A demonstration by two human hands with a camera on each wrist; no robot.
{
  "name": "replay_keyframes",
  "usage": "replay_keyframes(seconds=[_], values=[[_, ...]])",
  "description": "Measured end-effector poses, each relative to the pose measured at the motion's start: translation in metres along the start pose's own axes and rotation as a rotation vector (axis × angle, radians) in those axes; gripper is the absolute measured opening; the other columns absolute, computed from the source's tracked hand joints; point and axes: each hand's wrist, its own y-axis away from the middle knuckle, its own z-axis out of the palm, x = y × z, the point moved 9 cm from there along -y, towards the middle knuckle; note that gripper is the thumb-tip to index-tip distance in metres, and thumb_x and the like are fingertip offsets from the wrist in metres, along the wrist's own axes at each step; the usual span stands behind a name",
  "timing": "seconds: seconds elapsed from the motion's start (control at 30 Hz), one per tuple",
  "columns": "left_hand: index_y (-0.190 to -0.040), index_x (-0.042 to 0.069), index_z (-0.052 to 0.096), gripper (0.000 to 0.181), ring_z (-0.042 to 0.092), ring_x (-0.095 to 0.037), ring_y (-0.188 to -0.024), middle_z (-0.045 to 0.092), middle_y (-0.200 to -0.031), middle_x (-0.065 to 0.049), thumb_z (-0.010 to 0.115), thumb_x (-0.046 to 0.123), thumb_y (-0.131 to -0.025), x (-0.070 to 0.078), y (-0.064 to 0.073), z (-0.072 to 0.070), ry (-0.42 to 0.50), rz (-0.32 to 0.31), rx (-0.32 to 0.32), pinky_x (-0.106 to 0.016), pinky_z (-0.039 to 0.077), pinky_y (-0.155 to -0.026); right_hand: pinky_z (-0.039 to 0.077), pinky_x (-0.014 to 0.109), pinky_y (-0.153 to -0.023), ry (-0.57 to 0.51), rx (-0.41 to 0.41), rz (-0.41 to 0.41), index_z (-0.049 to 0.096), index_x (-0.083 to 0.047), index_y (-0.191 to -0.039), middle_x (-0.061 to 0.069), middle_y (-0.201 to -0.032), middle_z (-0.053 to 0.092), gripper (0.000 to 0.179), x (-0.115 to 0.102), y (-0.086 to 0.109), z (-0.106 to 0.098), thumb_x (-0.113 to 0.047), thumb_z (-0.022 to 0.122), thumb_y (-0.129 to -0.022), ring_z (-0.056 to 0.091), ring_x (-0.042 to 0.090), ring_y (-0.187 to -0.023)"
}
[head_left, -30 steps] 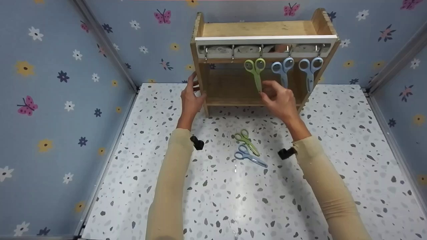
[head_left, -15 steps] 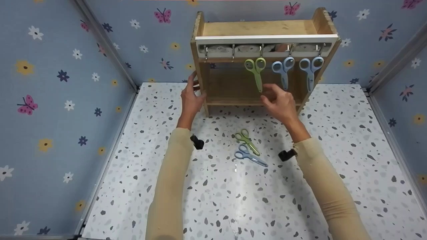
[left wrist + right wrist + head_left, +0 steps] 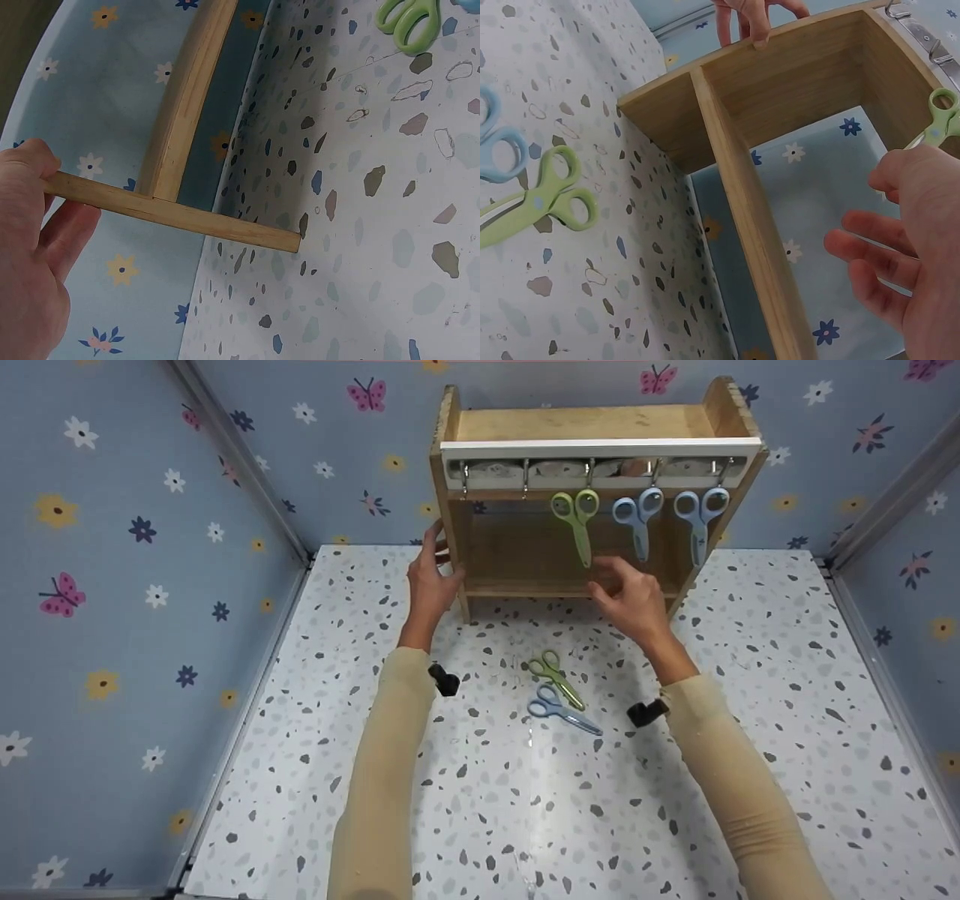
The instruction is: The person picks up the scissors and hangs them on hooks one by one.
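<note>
My left hand [image 3: 433, 581] grips the left side panel of a small wooden shelf [image 3: 453, 540], thumb on one face and fingers on the other, as the left wrist view shows. Green-handled scissors [image 3: 578, 521] hang by one finger loop from the middle hook of the shelf's rail. Just below and right of their tip is my right hand [image 3: 631, 594], its fingers loosely bent and holding nothing. In the right wrist view these hanging scissors [image 3: 939, 124] are partly hidden behind that hand. Two blue scissors, one [image 3: 638, 517] beside the other [image 3: 700, 521], hang from the hooks farther right.
Green scissors [image 3: 556, 679] and blue scissors [image 3: 562, 711] lie close together on the speckled tabletop [image 3: 480, 810] before the shelf. Two hooks at the left of the metal rail [image 3: 495, 480] hold nothing. Flower-patterned panels [image 3: 150, 645] stand at the back and sides.
My right hand has let go of the hanging green scissors' tip and moved slightly down from it. The left hand stays on the shelf's side.
</note>
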Motion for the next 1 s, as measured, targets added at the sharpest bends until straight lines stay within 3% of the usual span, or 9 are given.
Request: replay_keyframes(seconds=[0.17, 0.43, 0.77, 1.0], values=[[-0.175, 0.017, 0.038, 0.079, 0.070, -0.041, -0.140, 0.066, -0.159, -0.023, 0.075, 0.007, -0.106, -0.002, 0.000, 0.000, -0.016, -0.021, -0.001, -0.058, 0.057, -0.122, 0.058, 0.044, -0.079, 0.002, -0.012, 0.015, 0.072, -0.003, -0.143, 0.021, -0.116, 0.086, 0.040, 0.004, 0.001, 0.002, -0.015, 0.074, -0.104, 0.080, 0.038, -0.091], [-0.176, 0.013, 0.038, 0.076, 0.071, -0.042, -0.139, 0.066, -0.157, -0.025, 0.070, 0.008, -0.107, 0.000, 0.002, -0.002, -0.016, 0.012, 0.003, -0.056, 0.059, -0.119, 0.059, 0.047, -0.081, -0.007, -0.025, 0.004, 0.073, -0.002, -0.142, 0.022, -0.109, 0.086, 0.040, 0.007, 0.003, 0.006, -0.013, 0.075, -0.103, 0.080, 0.038, -0.090], [-0.175, 0.015, 0.038, 0.077, 0.071, -0.042, -0.139, 0.066, -0.158, -0.024, 0.071, 0.005, -0.107, 0.002, 0.002, -0.002, -0.006, 0.008, 0.000, -0.055, 0.060, -0.119, 0.058, 0.047, -0.077, 0.027, -0.050, 0.004, 0.073, -0.004, -0.142, 0.022, -0.114, 0.085, 0.039, 0.011, 0.007, 0.011, -0.013, 0.075, -0.105, 0.079, 0.038, -0.088], [-0.175, 0.016, 0.037, 0.077, 0.070, -0.042, -0.141, 0.065, -0.160, -0.023, 0.072, 0.007, -0.107, 0.001, 0.001, 0.000, -0.006, -0.008, -0.007, -0.058, 0.059, -0.120, 0.064, 0.055, -0.084, 0.050, -0.080, 0.000, 0.074, -0.004, -0.141, 0.021, -0.122, 0.085, 0.038, 0.013, 0.011, 0.014, -0.013, 0.074, -0.104, 0.081, 0.040, -0.096]])
